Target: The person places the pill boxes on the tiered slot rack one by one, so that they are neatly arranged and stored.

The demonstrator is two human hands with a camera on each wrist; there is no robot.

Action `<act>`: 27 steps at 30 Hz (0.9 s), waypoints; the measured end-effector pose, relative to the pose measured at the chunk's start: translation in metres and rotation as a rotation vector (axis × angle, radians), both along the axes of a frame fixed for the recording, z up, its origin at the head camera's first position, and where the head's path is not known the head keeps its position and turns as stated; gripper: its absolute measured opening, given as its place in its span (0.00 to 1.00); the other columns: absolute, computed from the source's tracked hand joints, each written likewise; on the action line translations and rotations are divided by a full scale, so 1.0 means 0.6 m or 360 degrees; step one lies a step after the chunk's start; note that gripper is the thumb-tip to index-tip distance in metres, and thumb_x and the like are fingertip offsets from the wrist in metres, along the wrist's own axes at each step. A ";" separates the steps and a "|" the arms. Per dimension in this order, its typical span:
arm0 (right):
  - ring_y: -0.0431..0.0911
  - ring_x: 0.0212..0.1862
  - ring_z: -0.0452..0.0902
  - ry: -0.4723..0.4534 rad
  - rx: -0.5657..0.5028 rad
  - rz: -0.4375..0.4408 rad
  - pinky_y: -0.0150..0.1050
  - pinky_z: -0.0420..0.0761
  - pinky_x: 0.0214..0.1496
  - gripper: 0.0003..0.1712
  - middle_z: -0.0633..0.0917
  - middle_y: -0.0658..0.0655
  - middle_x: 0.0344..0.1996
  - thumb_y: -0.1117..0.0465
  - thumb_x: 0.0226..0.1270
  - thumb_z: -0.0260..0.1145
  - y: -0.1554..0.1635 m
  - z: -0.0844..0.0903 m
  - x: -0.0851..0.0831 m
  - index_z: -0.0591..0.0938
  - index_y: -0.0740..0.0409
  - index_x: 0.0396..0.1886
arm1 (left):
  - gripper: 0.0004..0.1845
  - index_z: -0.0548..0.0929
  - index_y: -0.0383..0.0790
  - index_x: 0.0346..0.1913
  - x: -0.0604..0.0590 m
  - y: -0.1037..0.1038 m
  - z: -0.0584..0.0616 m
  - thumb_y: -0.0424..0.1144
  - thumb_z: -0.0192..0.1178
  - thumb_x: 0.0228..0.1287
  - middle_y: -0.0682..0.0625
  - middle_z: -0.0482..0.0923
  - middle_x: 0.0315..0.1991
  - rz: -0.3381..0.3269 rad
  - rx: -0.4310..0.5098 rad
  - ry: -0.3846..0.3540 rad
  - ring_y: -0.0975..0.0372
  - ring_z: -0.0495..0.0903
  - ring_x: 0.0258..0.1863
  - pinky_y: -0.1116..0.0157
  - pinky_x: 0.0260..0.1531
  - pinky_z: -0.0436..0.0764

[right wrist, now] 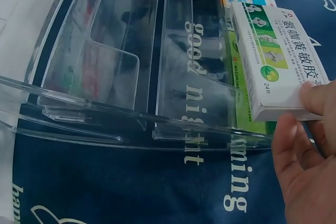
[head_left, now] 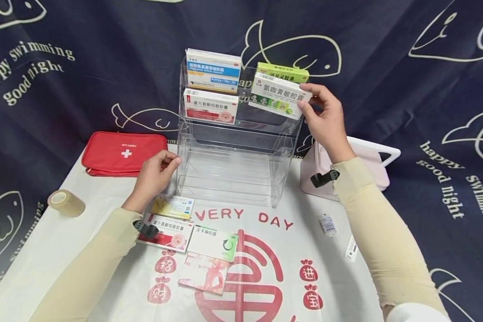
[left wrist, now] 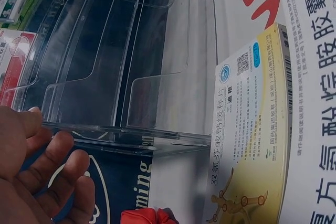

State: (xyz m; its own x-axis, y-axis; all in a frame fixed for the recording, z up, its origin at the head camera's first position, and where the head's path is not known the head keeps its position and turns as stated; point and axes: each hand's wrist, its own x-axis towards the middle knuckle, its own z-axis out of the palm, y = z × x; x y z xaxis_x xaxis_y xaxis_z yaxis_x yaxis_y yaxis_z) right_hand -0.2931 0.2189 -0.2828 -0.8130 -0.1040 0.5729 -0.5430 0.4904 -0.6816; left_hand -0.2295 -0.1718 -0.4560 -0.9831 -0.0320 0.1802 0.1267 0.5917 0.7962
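The right hand [head_left: 326, 118] pinches one end of a white medicine box with green print [head_left: 279, 96], thumb and fingers closed on its right edge, holding it tilted at the right side of the second tier of a clear acrylic tiered rack [head_left: 233, 170]. In the right wrist view the same box [right wrist: 275, 61] sits just in front of a green box, with the fingertips [right wrist: 315, 95] clamped on its end. That green medicine box [head_left: 282, 71] stands in the top tier on the right, directly behind the held box.

The left hand [head_left: 154, 176] rests against the rack's lower left front corner, fingers loosely curved and touching the clear edge; the left wrist view shows the fingers [left wrist: 47, 150] pressed along the acrylic wall without wrapping around it.

On the rack's left side, a white and blue medicine box [head_left: 213, 69] stands in the top tier, and a white and red medicine box [head_left: 211, 106] stands in the tier just below it.

On the counter [head_left: 338, 286], covered by a white cloth with red print, four flat boxes lie near the left forearm: a yellow box [head_left: 173, 208], a red and white box [head_left: 169, 232], a white box with a green corner [head_left: 213, 243] and a pink patterned box [head_left: 204, 273]. A red first aid pouch [head_left: 122, 153] lies to the left of the rack, and a roll of clear tape [head_left: 65, 202] sits further left. A pale pink tray [head_left: 370, 165] lies behind the right forearm, and a small vial [head_left: 327, 223] lies on the cloth beside that arm.
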 end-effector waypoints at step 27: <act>0.39 0.44 0.82 0.0201 0.0415 -0.0057 0.29 0.78 0.38 0.16 0.83 0.50 0.48 0.69 0.68 0.69 0.027 -0.018 -0.051 0.86 0.55 0.54 | 0.16 0.81 0.38 0.51 0.000 0.000 -0.003 0.48 0.61 0.74 0.43 0.81 0.42 -0.0006 -0.0001 0.0004 0.51 0.78 0.42 0.52 0.46 0.75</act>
